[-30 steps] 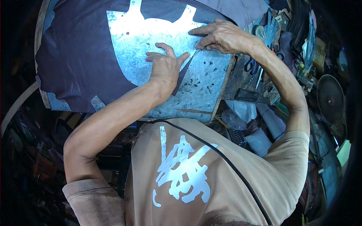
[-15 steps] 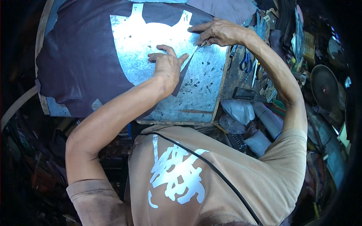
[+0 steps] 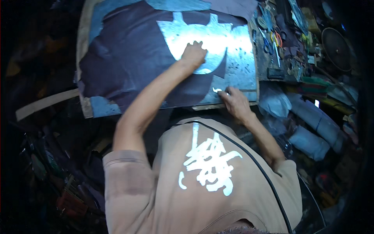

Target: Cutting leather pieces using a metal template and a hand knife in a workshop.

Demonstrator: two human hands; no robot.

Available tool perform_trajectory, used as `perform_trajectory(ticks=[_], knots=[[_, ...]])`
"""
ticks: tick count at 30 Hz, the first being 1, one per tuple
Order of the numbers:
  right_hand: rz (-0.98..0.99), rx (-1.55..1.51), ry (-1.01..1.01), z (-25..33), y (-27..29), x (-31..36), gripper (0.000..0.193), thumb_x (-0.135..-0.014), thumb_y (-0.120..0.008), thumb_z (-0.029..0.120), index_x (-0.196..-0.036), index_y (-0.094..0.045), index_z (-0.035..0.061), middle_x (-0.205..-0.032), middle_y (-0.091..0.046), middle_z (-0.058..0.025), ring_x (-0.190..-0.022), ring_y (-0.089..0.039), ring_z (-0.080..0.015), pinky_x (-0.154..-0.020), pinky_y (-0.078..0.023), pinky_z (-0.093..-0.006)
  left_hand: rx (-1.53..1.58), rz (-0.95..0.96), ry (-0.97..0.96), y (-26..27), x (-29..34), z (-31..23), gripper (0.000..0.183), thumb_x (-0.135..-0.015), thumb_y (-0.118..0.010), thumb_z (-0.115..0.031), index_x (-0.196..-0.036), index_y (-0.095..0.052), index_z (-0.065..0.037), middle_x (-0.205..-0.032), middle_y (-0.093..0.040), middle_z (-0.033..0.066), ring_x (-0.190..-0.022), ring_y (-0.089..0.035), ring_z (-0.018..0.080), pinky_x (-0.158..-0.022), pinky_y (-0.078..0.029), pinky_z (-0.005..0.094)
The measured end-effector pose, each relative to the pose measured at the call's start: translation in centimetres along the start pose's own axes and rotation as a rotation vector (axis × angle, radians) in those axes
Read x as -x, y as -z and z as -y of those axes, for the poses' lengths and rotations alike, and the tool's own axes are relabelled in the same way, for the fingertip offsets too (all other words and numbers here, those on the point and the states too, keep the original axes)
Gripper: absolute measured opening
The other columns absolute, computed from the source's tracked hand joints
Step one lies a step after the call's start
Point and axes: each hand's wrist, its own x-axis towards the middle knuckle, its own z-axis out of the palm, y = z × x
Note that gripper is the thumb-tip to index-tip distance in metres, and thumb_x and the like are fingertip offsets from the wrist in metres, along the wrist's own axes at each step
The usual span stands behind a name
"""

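A pale, shiny template with two tabs at its far edge and a rounded near edge lies on dark purple-brown leather. My left hand presses down on the template's middle, fingers bent and apart, holding nothing. Near the board's front right, my right hand is closed, thumb and fingers together. A small bright curved piece shows at its fingertips; glare hides what kind of thing it is. Part of the leather's cut edge shows beside the template's right side.
The metal-topped board has a wooden rim. To its right lie blue-handled scissors, a dark block and several tools. Clear plastic bags and wrapped rolls sit nearer. A black cable crosses my shirt.
My right hand has left the template's upper right side, where it held a thin pointed tool, and come down toward the board's near edge. My left hand stays on the template. The view has shifted.
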Motion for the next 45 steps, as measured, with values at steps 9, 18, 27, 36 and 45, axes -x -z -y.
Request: perform_trajectory(ticks=[9,18,27,36,45], knots=[[-0.397,-0.331,-0.370,3.4,-3.6,3.8,0.025,-0.089,-0.062,0.011,-0.113,-0.063,0.0077,-0.092,-0.060,-0.0151,-0.082,-0.060,-0.0313,-0.074,-0.047,-0.0384,0.278,-0.361,-0.029,-1.0,18.8,-4.8,0.051,-0.074,-0.076,-0.033,-0.117,-0.062,-0.008,-0.128,-0.050,0.0216,-0.123,-0.046,0.0384,-0.104,-0.036,0.0500],[-0.576,-0.404,-0.586,-0.7,-5.4,1.9,0.029,-0.090,-0.061,0.019,-0.114,-0.063,0.0033,-0.093,-0.066,-0.0136,-0.084,-0.061,-0.0240,-0.077,-0.048,-0.0358,0.323,-0.223,-0.070,-3.3,20.7,-3.0,0.047,-0.079,-0.071,-0.037,-0.118,-0.065,-0.013,-0.139,-0.046,0.0171,-0.131,-0.040,0.0385,-0.106,-0.033,0.0506],[-0.550,-0.722,-0.825,-2.2,-5.2,0.6,0.042,-0.088,-0.060,0.029,-0.121,-0.060,0.0047,-0.078,-0.063,-0.0094,-0.061,-0.058,-0.0166,-0.057,-0.047,-0.0320,0.209,-0.248,-0.133,-2.1,20.0,-2.3,0.039,-0.082,-0.068,-0.039,-0.111,-0.068,-0.012,-0.128,-0.055,0.0148,-0.119,-0.048,0.0358,-0.095,-0.041,0.0460],[-0.553,-0.538,-0.810,-5.2,-7.8,0.8,0.041,-0.091,-0.058,0.031,-0.124,-0.057,0.0058,-0.062,-0.055,-0.0024,-0.045,-0.048,-0.0103,-0.041,-0.036,-0.0276,0.097,-0.218,-0.111,-0.9,19.3,-4.4,0.045,-0.080,-0.071,-0.039,-0.113,-0.067,-0.010,-0.120,-0.057,0.0155,-0.114,-0.051,0.0351,-0.091,-0.043,0.0459],[-0.521,-0.690,-0.797,-3.1,-5.7,0.9,0.043,-0.092,-0.057,0.032,-0.125,-0.057,0.0048,-0.062,-0.052,-0.0006,-0.048,-0.046,-0.0084,-0.042,-0.035,-0.0263,0.080,-0.160,-0.203,-0.7,19.4,-3.2,0.037,-0.085,-0.068,-0.034,-0.113,-0.067,-0.009,-0.126,-0.057,0.0154,-0.119,-0.051,0.0370,-0.094,-0.045,0.0467]])
